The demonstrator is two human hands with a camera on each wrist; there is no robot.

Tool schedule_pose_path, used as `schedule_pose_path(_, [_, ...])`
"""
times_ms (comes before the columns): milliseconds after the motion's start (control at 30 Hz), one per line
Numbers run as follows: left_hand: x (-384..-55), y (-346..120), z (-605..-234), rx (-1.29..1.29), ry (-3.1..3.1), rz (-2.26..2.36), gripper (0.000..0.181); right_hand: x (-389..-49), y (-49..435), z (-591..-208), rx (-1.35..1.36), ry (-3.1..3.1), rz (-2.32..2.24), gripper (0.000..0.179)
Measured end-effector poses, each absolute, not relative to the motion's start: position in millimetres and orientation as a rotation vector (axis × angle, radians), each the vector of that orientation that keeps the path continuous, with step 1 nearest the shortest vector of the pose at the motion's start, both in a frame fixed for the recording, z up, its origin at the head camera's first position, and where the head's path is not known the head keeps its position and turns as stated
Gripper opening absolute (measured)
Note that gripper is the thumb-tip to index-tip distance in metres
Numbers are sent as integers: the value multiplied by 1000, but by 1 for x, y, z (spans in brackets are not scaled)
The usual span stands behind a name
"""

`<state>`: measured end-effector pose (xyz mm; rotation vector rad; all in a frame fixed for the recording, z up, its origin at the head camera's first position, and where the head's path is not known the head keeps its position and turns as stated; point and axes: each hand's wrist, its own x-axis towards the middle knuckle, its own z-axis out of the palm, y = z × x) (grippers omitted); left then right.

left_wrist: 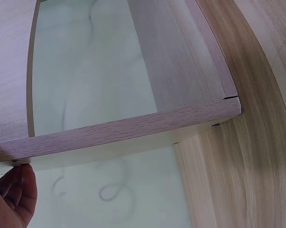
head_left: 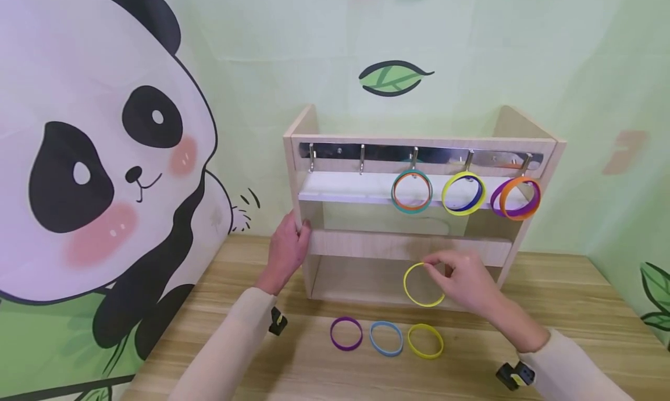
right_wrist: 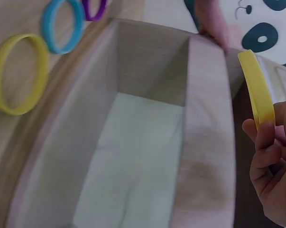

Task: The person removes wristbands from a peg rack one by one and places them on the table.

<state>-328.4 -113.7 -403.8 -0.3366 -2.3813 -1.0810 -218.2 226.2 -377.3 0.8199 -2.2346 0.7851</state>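
My right hand [head_left: 466, 279] pinches a thin yellow wristband [head_left: 405, 284] between thumb and fingers, in front of the lower part of a small wooden shelf [head_left: 366, 244]. In the right wrist view the held band [right_wrist: 257, 85] appears nearly edge-on. My left hand [head_left: 287, 247] holds the shelf's left side panel; the left wrist view shows curled fingers [left_wrist: 24, 192] against that panel. On the table before the shelf lie a purple wristband [head_left: 332, 335], a light blue wristband [head_left: 372, 340] and another yellow wristband [head_left: 410, 344], in a row.
A metal hook rail [head_left: 389, 152] runs across the shelf's top front. Teal and orange bands [head_left: 394, 197] hang on its middle hook, yellow and blue bands [head_left: 445, 198] on the hook to the right, purple and orange bands [head_left: 538, 200] on the rightmost. Behind stands a panda-printed backdrop [head_left: 251, 98].
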Motion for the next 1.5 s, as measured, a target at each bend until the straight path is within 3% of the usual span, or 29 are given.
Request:
schedule_pose_path(567, [-326,-117,-401,-337,-2387,-1080,39,-209,260,-420,635,-2551,758,7])
schedule_pose_path(1000, [-326,-114,-400,-330,-2413,-1063,41,-208,293,-468,767,-2598,798,10])
schedule_pose_path(1500, [-327,-114,-402,-345,-2388,-1059,38,-216,322,-487,852,-2758,841,6])
